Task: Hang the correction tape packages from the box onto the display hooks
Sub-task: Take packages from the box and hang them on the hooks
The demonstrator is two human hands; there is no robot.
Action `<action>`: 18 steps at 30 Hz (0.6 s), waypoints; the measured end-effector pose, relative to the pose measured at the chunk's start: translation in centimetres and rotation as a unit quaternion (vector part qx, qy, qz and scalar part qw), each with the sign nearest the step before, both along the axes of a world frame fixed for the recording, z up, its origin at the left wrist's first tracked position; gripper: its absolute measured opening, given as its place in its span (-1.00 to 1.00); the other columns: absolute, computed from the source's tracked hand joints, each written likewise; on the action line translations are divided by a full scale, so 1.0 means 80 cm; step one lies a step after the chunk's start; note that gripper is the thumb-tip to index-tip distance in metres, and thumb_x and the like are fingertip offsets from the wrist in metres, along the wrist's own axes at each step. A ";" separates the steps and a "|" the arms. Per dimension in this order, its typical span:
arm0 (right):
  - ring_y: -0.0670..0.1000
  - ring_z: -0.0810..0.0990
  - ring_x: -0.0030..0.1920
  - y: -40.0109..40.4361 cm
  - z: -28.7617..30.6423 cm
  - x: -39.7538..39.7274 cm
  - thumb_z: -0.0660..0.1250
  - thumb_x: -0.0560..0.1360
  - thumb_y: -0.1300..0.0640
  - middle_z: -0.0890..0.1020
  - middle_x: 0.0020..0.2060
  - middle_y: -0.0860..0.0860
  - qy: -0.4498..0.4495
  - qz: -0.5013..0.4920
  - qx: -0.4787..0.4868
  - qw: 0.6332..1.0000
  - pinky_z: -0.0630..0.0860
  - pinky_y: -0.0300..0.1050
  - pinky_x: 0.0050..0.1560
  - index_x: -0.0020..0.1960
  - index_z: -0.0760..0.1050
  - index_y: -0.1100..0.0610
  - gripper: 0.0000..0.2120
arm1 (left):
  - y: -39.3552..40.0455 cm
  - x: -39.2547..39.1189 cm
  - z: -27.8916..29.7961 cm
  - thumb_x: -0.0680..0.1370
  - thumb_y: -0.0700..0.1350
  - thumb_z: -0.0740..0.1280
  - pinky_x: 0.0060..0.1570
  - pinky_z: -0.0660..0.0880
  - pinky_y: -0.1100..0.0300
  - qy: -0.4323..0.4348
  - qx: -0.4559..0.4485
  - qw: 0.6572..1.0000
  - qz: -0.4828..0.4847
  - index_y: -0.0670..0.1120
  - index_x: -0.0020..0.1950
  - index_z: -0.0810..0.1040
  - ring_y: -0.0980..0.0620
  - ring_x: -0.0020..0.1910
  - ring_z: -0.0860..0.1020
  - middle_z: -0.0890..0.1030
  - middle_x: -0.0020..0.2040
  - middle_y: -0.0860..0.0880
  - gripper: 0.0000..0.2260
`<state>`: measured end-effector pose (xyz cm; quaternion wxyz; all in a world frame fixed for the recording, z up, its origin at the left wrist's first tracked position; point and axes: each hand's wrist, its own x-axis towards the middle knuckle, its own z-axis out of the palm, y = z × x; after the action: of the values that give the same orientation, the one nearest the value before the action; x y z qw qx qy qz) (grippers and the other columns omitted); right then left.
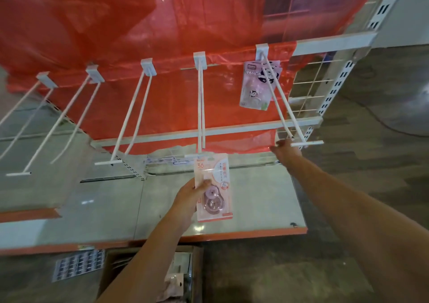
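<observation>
Behind the display rack hangs a sheet of red plastic film [144, 30], draped over a white crossbar [332, 44] that carries five long white double-wire display hooks [200, 103], their tips pointing toward the viewer. Below them runs a grey shelf [255, 198] with an orange front edge, and beneath that an open cardboard box [185, 270] stands on the floor with more packages inside. At the right, a slotted white upright [336, 86] and a wire grid panel stand before grey flooring.

Panda-printed packages [258, 86] already hang far back on the rightmost hook. The left hand [188, 195] reaches up, thumb curled over the front of a pink correction tape package [213, 189], gripping it just below the tip of the fourth hook. The right hand [286, 150] stretches forward, touching the end of the rightmost hook [282, 114]; its fingers are hidden behind it, so I cannot tell whether they grip anything.
</observation>
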<state>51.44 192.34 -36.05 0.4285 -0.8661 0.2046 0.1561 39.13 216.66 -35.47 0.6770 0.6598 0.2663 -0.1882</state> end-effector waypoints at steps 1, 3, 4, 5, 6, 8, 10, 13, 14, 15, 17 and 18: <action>0.16 0.50 0.19 0.000 -0.008 -0.015 0.25 0.56 0.18 0.53 0.19 0.15 0.002 0.018 -0.044 0.999 0.43 -0.13 0.09 0.29 0.42 0.29 -0.66 | 0.004 -0.006 -0.001 0.56 -0.03 0.34 0.16 0.52 -0.15 0.002 -0.005 1.000 0.002 -0.01 0.16 0.58 -0.12 0.06 0.63 0.68 0.05 -0.06 -0.80; 0.20 0.51 0.21 0.005 -0.015 -0.052 0.26 0.54 0.19 0.56 0.20 0.19 0.002 0.074 -0.105 0.992 0.43 -0.05 0.17 0.27 0.47 0.28 -0.67 | 0.012 -0.021 -0.006 0.55 -0.04 0.35 0.17 0.51 -0.17 0.006 -0.010 1.000 0.009 -0.04 0.16 0.58 -0.15 0.08 0.63 0.68 0.05 -0.09 -0.79; 0.19 0.50 0.22 0.009 -0.016 -0.067 0.25 0.54 0.20 0.55 0.21 0.19 0.005 0.100 -0.118 0.988 0.42 -0.05 0.19 0.27 0.47 0.28 -0.68 | 0.016 -0.030 -0.007 0.55 -0.05 0.35 0.17 0.51 -0.17 0.007 -0.008 1.000 0.010 -0.05 0.15 0.58 -0.15 0.07 0.63 0.68 0.05 -0.10 -0.80; 0.18 0.48 0.25 0.013 -0.021 -0.083 0.23 0.55 0.20 0.53 0.24 0.17 0.010 0.125 -0.131 0.983 0.41 -0.06 0.20 0.28 0.46 0.26 -0.68 | 0.021 -0.040 -0.009 0.55 -0.05 0.35 0.17 0.51 -0.17 0.009 -0.007 1.000 0.012 -0.06 0.14 0.58 -0.16 0.06 0.63 0.68 0.05 -0.11 -0.81; 0.15 0.47 0.27 0.019 -0.022 -0.102 0.22 0.55 0.19 0.51 0.26 0.15 0.019 0.145 -0.141 0.979 0.39 -0.08 0.22 0.30 0.44 0.24 -0.67 | 0.026 -0.051 -0.011 0.55 -0.05 0.35 0.17 0.50 -0.18 0.013 -0.010 1.000 0.017 -0.07 0.14 0.58 -0.18 0.06 0.63 0.68 0.05 -0.12 -0.81; 0.13 0.44 0.29 0.028 -0.022 -0.133 0.19 0.56 0.19 0.48 0.29 0.13 0.036 0.173 -0.149 0.973 0.39 -0.09 0.23 0.33 0.41 0.20 -0.65 | 0.039 -0.075 -0.013 0.54 -0.05 0.37 0.17 0.50 -0.21 0.018 -0.023 0.999 0.042 -0.07 0.10 0.59 -0.20 0.05 0.63 0.68 0.03 -0.14 -0.83; 0.13 0.44 0.28 0.041 -0.012 -0.164 0.16 0.57 0.18 0.47 0.29 0.12 0.046 0.192 -0.166 0.966 0.41 -0.09 0.21 0.34 0.40 0.18 -0.65 | 0.052 -0.100 -0.009 0.53 -0.06 0.38 0.14 0.51 -0.21 0.014 -0.024 0.998 0.053 -0.07 0.06 0.59 -0.21 0.02 0.64 0.68 0.00 -0.15 -0.85; 0.14 0.45 0.26 0.063 0.012 -0.207 0.15 0.58 0.16 0.49 0.26 0.13 0.031 0.225 -0.187 0.956 0.41 -0.07 0.22 0.31 0.42 0.18 -0.68 | 0.070 -0.143 0.013 0.54 -0.08 0.37 0.11 0.54 -0.16 -0.007 -0.022 0.999 0.028 -0.06 0.06 0.59 -0.18 -0.01 0.65 0.69 -0.03 -0.12 -0.87; 0.15 0.46 0.26 0.072 0.027 -0.222 0.15 0.58 0.15 0.51 0.25 0.14 0.028 0.234 -0.194 0.952 0.42 -0.06 0.23 0.30 0.44 0.19 -0.68 | 0.078 -0.157 0.024 0.55 -0.09 0.36 0.10 0.55 -0.15 -0.018 -0.028 0.999 0.022 -0.06 0.05 0.59 -0.17 -0.02 0.65 0.69 -0.04 -0.12 -0.89; 0.16 0.47 0.24 0.080 0.038 -0.234 0.15 0.58 0.15 0.53 0.23 0.14 0.018 0.244 -0.200 0.949 0.43 -0.05 0.22 0.28 0.46 0.20 -0.69 | 0.084 -0.171 0.036 0.55 -0.11 0.35 0.09 0.55 -0.14 -0.028 -0.036 0.999 0.016 -0.07 0.05 0.59 -0.17 -0.02 0.65 0.70 -0.04 -0.12 -0.89; 0.18 0.51 0.19 0.095 0.071 -0.256 0.14 0.58 0.17 0.57 0.17 0.16 0.003 0.260 -0.217 0.941 0.46 -0.06 0.14 0.22 0.50 0.24 -0.70 | 0.098 -0.194 0.062 0.56 -0.13 0.33 0.09 0.55 -0.13 -0.044 -0.047 0.998 0.003 -0.11 0.11 0.58 -0.19 0.00 0.65 0.68 0.02 -0.16 -0.85; 0.19 0.53 0.16 0.104 0.092 -0.268 0.13 0.57 0.18 0.58 0.14 0.16 -0.002 0.263 -0.220 0.939 0.45 -0.07 0.09 0.19 0.51 0.26 -0.71 | 0.104 -0.205 0.076 0.57 -0.14 0.32 0.09 0.55 -0.12 -0.056 -0.053 0.997 -0.006 -0.14 0.14 0.57 -0.20 0.02 0.64 0.66 0.06 -0.19 -0.82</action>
<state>29.99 200.62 -28.66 0.1713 -0.9619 -0.0022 0.2130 22.77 224.98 -29.43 0.7236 0.6343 0.2138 -0.1682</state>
